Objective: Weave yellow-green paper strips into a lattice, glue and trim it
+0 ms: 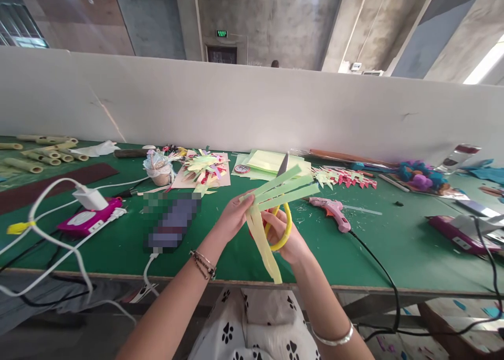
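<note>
My left hand [235, 217] pinches the base of several pale green paper strips [281, 189], which fan out to the right. One longer yellow-green strip [263, 244] hangs down from the same spot. My right hand [289, 236] has its fingers in the yellow handle loops of a pair of scissors [290, 226]. The scissor blade points up and away, showing above the strips; its middle is hidden behind them. A stack of pale green paper sheets [271, 163] lies on the table beyond my hands.
On the green table, a pink glue gun [334, 213] lies right of my hands. A blurred phone [173, 223] lies left, near a magenta power strip [92, 217] with white cables. Behind are paper scraps [205, 166], a pot [159, 171] and red-green cut strips [346, 178].
</note>
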`<state>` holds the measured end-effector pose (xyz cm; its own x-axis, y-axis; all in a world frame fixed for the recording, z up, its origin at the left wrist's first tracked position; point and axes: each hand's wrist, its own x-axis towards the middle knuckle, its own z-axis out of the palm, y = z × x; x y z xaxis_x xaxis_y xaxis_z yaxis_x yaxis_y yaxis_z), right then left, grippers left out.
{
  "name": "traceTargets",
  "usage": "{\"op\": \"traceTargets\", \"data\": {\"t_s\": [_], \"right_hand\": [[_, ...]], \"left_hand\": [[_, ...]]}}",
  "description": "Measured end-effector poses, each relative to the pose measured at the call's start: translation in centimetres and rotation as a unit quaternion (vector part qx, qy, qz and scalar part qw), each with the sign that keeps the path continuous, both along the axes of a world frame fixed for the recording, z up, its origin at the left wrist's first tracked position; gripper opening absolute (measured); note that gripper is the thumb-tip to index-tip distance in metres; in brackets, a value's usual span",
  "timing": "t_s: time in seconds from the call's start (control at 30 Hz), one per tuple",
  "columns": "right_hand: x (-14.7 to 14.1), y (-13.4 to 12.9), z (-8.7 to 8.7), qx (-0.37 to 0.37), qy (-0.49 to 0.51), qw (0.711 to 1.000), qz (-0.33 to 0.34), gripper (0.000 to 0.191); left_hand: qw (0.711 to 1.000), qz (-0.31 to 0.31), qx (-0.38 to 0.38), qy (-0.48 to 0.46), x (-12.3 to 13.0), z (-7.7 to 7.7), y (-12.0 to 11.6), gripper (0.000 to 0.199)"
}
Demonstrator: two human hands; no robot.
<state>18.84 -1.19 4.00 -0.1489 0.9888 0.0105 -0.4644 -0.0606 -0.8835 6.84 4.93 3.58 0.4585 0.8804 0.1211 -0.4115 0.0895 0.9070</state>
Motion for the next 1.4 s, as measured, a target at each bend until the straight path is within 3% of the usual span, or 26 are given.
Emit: {"op": "traceTargets", "data": {"t_s": [0.13,0.2,0.33,0.43,0.53,0.67,0.83,0.97,1.07,1.23,1.4], "right_hand": [[2.0,0.0,-0.9,0.021,-0.04,0.999,-0.024,0.027],[3.3,0.0,-1.4,0.017,-0.098,0.995,-0.025,0.031],[5.7,-0.3,-1.7,0.03,-0.275,0.959,-0.057,0.042],[6.7,-0.2,-0.5,0.066,-0.335,0.937,-0.066,0.046],[6.6,0.9,1.5,0.094,-0.362,0.926,-0.052,0.047],[5.8,3.8,2.6,0.107,-0.43,0.896,-0.035,0.043],[5.2,6.6,-0.3,0.182,-0.52,0.834,-0.028,0.036],[5.4,6.5,-2.3,0.202,-0.618,0.759,-0.035,0.032],[5.6,6.1,-2.5,0.179,-0.668,0.721,-0.049,0.032],[5.9,5.9,-1.8,0.186,-0.708,0.675,-0.094,0.031],[6.1,5.7,-1.5,0.193,-0.718,0.659,-0.112,0.028]], "left_hand": [[0.994,0.109,0.016,0.004,-1.3,0.1,0.9,0.038],[0.981,0.179,0.051,0.058,-2.5,0.6,1.5,0.039],[0.906,0.327,0.16,0.216,-4.9,2.2,2.7,0.038],[0.867,0.36,0.213,0.27,-5.4,3.5,3.8,0.038],[0.851,0.367,0.247,0.282,-4.5,4.1,5.1,0.036],[0.866,0.354,0.245,0.255,-2.6,3.8,6.4,0.028],[0.913,0.318,0.191,0.17,-1.8,2.4,6.9,0.033],[0.928,0.298,0.166,0.154,-2.3,1.8,6.6,0.036],[0.929,0.305,0.155,0.144,-2.5,1.7,6.5,0.037],[0.933,0.305,0.14,0.127,-2.4,1.7,6.4,0.033],[0.945,0.294,0.103,0.104,-2.3,1.9,6.4,0.037]]}}
